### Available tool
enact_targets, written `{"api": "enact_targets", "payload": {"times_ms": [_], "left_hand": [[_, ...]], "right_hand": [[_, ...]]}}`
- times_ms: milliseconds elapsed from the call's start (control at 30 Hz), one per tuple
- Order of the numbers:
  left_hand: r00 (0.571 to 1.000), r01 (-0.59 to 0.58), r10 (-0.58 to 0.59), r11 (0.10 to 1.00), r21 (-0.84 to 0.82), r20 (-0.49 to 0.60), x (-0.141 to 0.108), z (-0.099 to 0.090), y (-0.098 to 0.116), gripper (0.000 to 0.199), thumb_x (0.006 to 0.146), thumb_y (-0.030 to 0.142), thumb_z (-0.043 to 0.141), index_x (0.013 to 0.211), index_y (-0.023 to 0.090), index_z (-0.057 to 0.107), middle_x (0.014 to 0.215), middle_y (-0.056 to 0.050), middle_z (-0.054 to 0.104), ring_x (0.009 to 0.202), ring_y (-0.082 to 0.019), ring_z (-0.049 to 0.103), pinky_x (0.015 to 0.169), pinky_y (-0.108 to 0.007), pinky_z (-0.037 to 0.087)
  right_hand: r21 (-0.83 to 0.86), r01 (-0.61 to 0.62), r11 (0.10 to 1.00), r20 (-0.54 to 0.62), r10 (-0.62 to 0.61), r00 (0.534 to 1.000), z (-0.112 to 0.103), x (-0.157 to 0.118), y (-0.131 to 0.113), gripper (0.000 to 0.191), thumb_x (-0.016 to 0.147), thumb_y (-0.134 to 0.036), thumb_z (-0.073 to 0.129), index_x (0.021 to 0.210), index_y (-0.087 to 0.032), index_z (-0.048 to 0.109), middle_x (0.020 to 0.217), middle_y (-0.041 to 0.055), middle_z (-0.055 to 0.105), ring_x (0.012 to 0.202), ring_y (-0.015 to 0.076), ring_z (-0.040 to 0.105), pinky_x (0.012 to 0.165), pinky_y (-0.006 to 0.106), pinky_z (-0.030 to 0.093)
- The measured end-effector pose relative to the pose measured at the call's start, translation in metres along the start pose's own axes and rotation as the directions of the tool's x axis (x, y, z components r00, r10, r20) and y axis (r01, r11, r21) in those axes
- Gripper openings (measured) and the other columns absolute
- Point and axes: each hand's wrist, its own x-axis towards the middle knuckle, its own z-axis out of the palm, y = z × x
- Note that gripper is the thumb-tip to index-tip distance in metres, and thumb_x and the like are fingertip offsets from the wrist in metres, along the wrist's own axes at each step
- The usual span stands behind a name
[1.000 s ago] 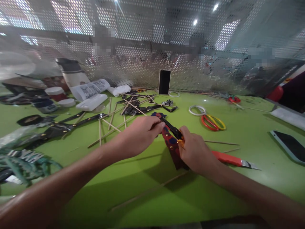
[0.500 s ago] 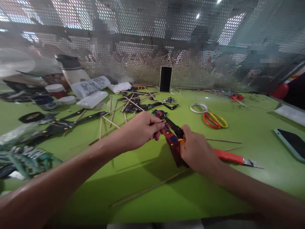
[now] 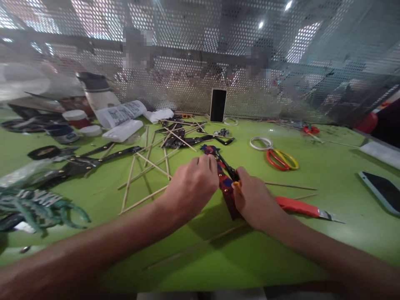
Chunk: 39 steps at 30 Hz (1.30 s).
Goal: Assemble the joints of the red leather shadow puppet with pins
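Observation:
My left hand (image 3: 195, 181) is closed with its back toward me, right beside the pliers' tip; what its fingers hold is hidden. My right hand (image 3: 254, 198) grips black pliers (image 3: 227, 167) with orange handles, their jaws pointing away and to the left. Under and between both hands lies a flat red-and-blue painted figure piece (image 3: 225, 183) with brass-coloured studs. Its far end, dark blue and red, shows beyond my left hand. A thin stick (image 3: 203, 243) lies on the table in front of my hands.
Thin sticks and black jointed figures (image 3: 178, 137) lie behind my left hand. A red utility knife (image 3: 298, 205), scissors with red and yellow handles (image 3: 283, 159), a tape ring (image 3: 261, 143) and a phone (image 3: 379, 189) are on the right. Another phone (image 3: 218, 105) stands against the perforated screen.
My left hand has turned over, knuckles up, and come nearer to me. A stick now extends behind its wrist. My right hand has shifted slightly left with the pliers.

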Motion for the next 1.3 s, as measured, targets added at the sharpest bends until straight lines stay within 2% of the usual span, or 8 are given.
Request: {"api": "enact_targets", "payload": {"times_ms": [100,333,667,800,967,1100,1200,1300], "left_hand": [[0.999,0.027,-0.022,0.993,-0.118,0.037,0.005,-0.002,-0.005,0.029,0.087,-0.005,0.036,0.087,0.008,0.062,0.076,-0.008,0.059,0.059,-0.017,0.045,0.053,-0.029,0.027],[0.995,0.087,-0.062,0.929,-0.359,0.081,0.019,-0.010,-0.022,0.035,0.101,0.023,0.044,0.067,0.016,0.048,0.062,0.001,0.054,0.055,-0.011,0.040,0.056,-0.026,0.029],[0.982,0.163,-0.071,0.795,-0.584,0.177,0.018,-0.007,-0.032,0.031,0.099,0.030,0.041,0.081,0.016,0.063,0.075,-0.001,0.065,0.064,-0.012,0.054,0.058,-0.023,0.036],[0.969,0.189,-0.014,0.688,-0.701,0.248,0.020,-0.011,-0.033,0.029,0.097,0.029,0.044,0.092,0.014,0.068,0.076,-0.002,0.065,0.061,-0.012,0.050,0.055,-0.023,0.036],[0.923,0.169,0.161,0.648,-0.742,0.350,0.020,-0.015,-0.030,0.026,0.097,0.028,0.047,0.099,0.014,0.070,0.078,-0.001,0.066,0.069,-0.012,0.055,0.063,-0.022,0.041],[0.848,0.188,0.293,0.613,-0.767,0.442,0.015,-0.009,-0.025,0.026,0.097,0.030,0.051,0.105,0.015,0.071,0.084,-0.001,0.069,0.072,-0.012,0.057,0.065,-0.021,0.043],[0.811,0.192,0.362,0.578,-0.793,0.460,0.013,-0.003,-0.022,0.023,0.096,0.030,0.055,0.099,0.016,0.072,0.082,-0.001,0.068,0.071,-0.012,0.055,0.063,-0.020,0.042],[0.767,0.273,0.368,0.554,-0.787,0.525,0.012,0.001,-0.022,0.023,0.096,0.033,0.055,0.098,0.017,0.071,0.080,-0.001,0.066,0.065,-0.010,0.053,0.057,-0.020,0.042]], "right_hand": [[0.016,-0.012,1.000,-0.006,0.012,1.000,0.001,0.004,0.004,0.012,0.086,-0.010,0.046,0.092,-0.021,0.044,0.075,0.0070,0.063,0.059,0.0176,0.050,0.054,0.027,0.026],[0.049,-0.019,0.999,-0.016,0.020,1.000,-0.003,0.008,0.007,0.012,0.085,-0.012,0.049,0.089,-0.022,0.044,0.075,0.0060,0.063,0.061,0.0171,0.049,0.055,0.027,0.027],[0.293,0.028,0.956,0.029,-0.038,0.999,-0.010,0.007,0.010,0.004,0.089,-0.018,0.050,0.093,-0.020,0.050,0.085,0.0069,0.068,0.068,0.0173,0.057,0.059,0.026,0.038],[0.267,0.132,0.955,-0.064,-0.119,0.991,-0.026,0.012,0.025,0.014,0.092,-0.023,0.051,0.103,-0.017,0.056,0.092,0.0090,0.071,0.080,0.0216,0.064,0.072,0.032,0.048],[-0.020,0.455,0.890,-0.097,-0.455,0.885,-0.054,0.016,0.064,0.029,0.091,-0.017,0.052,0.119,-0.018,0.061,0.119,0.0121,0.070,0.107,0.0247,0.065,0.089,0.036,0.050],[-0.287,0.603,0.745,-0.025,-0.635,0.772,-0.056,0.015,0.084,0.027,0.092,-0.014,0.043,0.109,-0.013,0.065,0.101,0.0146,0.071,0.092,0.0267,0.067,0.074,0.037,0.051],[-0.368,0.646,0.669,-0.032,-0.704,0.710,-0.046,0.011,0.089,0.037,0.100,-0.042,0.045,0.104,-0.011,0.067,0.095,0.0171,0.071,0.086,0.0290,0.067,0.072,0.040,0.051],[-0.336,0.642,0.689,-0.059,-0.696,0.716,-0.037,0.008,0.091,0.063,0.093,-0.070,0.044,0.104,-0.013,0.069,0.097,0.0176,0.071,0.087,0.0300,0.067,0.074,0.041,0.051]]}}
